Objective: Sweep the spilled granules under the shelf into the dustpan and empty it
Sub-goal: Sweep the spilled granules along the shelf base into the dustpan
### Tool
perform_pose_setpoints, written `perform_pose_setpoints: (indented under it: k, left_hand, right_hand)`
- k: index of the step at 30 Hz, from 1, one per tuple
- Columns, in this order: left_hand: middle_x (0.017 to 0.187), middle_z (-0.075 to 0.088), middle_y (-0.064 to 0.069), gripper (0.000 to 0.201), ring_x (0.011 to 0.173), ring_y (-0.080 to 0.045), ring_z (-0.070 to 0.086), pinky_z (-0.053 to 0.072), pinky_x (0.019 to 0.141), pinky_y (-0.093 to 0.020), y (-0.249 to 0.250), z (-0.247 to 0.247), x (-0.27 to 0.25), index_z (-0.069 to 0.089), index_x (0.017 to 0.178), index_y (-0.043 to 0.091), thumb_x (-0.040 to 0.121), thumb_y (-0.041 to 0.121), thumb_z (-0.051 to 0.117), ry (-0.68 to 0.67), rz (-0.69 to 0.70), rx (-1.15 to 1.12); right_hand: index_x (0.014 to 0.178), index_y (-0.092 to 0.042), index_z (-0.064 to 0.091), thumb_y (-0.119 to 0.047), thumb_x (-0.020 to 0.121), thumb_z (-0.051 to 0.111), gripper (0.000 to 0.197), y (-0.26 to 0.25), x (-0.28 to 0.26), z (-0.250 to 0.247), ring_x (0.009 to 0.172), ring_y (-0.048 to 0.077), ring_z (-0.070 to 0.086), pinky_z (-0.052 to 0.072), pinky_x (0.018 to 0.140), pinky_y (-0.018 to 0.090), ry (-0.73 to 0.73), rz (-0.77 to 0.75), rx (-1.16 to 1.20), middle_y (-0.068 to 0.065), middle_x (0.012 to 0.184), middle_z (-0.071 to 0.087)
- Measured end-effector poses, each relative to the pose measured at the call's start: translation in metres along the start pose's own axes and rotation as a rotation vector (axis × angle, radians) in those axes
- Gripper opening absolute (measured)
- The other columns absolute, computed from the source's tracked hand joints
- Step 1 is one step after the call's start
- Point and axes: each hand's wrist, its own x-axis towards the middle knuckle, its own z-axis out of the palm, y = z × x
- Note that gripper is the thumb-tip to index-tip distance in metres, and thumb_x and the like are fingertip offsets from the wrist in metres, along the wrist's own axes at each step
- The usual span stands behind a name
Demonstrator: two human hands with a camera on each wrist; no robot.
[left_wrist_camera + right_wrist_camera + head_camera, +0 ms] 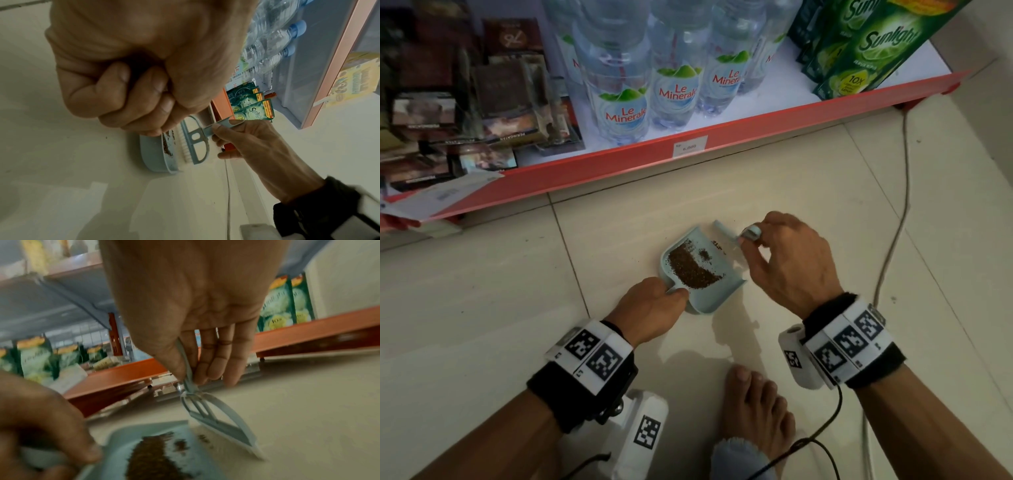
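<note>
A light blue dustpan sits on the pale floor tiles in front of the shelf. A brown heap of granules lies inside it. My left hand grips the dustpan's handle at its near end. My right hand pinches the handle of a small blue brush beside the pan's far right edge. In the left wrist view the brush stands with its white bristles against the dustpan. In the right wrist view a few stray granules lie on the floor between the brush and the pan.
A red-edged bottom shelf runs across the far side, with water bottles, green Sunlight sachets and dark boxes. A thin cable trails over the floor on the right. A bare foot is near me.
</note>
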Motion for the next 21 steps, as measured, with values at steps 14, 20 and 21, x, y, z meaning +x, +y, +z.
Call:
perform_pose_setpoints:
  k: [14, 20, 21]
  left_hand:
    - [0.068, 0.047, -0.005, 0.046, 0.053, -0.014, 0.039, 0.028, 0.049, -0.025, -0.005, -0.004, -0.002, 0.063, 0.103, -0.009, 0.096, 0.034, 0.049, 0.012, -0.01, 0.005]
    - [0.073, 0.049, -0.007, 0.042, 0.054, -0.013, 0.04, 0.029, 0.048, -0.025, -0.009, -0.005, -0.002, 0.062, 0.098, -0.006, 0.098, 0.033, 0.047, 0.002, -0.004, 0.023]
    - [0.072, 0.049, -0.007, 0.039, 0.055, -0.015, 0.042, 0.031, 0.049, -0.026, -0.01, -0.006, -0.002, 0.062, 0.092, -0.001, 0.098, 0.034, 0.047, 0.004, 0.001, 0.028]
  right_hand:
    - [0.085, -0.017, 0.069, -0.038, 0.097, 0.048, 0.032, -0.009, -0.006, 0.0, 0.061, 0.013, 0.055, 0.049, 0.051, 0.033, -0.027, -0.014, 0.184, -0.006, 0.078, 0.058]
    - [0.087, -0.017, 0.068, -0.035, 0.098, 0.046, 0.03, -0.005, -0.002, -0.006, 0.063, 0.015, 0.051, 0.044, 0.05, 0.027, 0.09, 0.054, -0.004, -0.006, 0.078, 0.053]
    - [0.086, -0.016, 0.067, -0.035, 0.099, 0.044, 0.033, -0.006, -0.002, -0.004, 0.065, 0.016, 0.051, 0.042, 0.051, 0.027, 0.047, 0.048, -0.028, -0.005, 0.078, 0.052]
